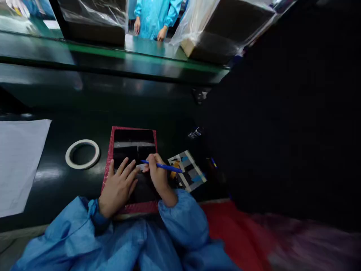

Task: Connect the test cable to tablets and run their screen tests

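A glossy black flat panel (pixel 145 190) lies on a pink bubble-wrap sheet (pixel 107 169) at the table's near edge. My left hand (pixel 118 188) rests flat on the panel's left side, fingers spread. Over the panel's middle, my right hand (pixel 158 175) is closed around a blue pen (pixel 170 168), whose one end points left toward my left fingertips. A small white label (pixel 141 166) shows on the panel between the two hands. Whether the pen touches it I cannot tell.
Left of the panel lies a roll of white tape (pixel 67 156), with white paper (pixel 21 165) farther left. A card with tape strips (pixel 191 171) sits at right. Beyond are plastic-covered boxes (pixel 220 30) and a person in a blue gown (pixel 155 19).
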### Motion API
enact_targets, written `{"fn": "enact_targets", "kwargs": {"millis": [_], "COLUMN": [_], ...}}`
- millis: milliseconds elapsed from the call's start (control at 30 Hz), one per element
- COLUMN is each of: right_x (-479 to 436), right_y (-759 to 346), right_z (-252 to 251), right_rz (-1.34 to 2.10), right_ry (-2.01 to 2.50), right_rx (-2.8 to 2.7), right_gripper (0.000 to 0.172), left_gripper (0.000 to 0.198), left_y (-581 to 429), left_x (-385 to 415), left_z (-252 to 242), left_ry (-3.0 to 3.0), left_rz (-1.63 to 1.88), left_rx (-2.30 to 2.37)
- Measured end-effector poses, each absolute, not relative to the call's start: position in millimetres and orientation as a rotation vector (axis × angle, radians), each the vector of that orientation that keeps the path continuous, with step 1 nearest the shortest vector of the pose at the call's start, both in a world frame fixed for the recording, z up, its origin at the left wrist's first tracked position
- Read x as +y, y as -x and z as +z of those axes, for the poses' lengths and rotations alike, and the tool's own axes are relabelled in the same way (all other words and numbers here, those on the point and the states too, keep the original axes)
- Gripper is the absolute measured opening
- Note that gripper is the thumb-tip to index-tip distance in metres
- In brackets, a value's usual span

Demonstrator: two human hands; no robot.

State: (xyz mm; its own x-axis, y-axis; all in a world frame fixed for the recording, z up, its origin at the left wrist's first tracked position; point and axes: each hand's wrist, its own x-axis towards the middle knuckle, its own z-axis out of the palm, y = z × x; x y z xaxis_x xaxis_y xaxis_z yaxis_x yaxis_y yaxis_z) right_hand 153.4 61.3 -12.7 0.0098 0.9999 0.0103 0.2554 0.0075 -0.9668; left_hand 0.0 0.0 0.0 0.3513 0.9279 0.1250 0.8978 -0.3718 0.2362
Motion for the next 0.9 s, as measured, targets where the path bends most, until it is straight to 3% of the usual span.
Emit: {"fn": "enact_targets", "kwargs": {"millis": [367,900], "right_x": [60.0,60.6], "right_y": [-149.9,-149.4], "right_z": [-12.7,-12.8], "right_rz": [0.536,0.456], "right_ry": [1.381,1.344], "right_rx": [-1.762,-1.801], "right_gripper": [0.038,0.037], "left_gripper": [0.039,0.037], "left_y": [-1.5,-0.7], "left_x": [-3.9,-3.5], "left_z": [0.3,-0.9], "left_ry": [-2.514,-2.495], "left_rz": [0.398,0.438], "left_rx": [1.697,1.689]}}
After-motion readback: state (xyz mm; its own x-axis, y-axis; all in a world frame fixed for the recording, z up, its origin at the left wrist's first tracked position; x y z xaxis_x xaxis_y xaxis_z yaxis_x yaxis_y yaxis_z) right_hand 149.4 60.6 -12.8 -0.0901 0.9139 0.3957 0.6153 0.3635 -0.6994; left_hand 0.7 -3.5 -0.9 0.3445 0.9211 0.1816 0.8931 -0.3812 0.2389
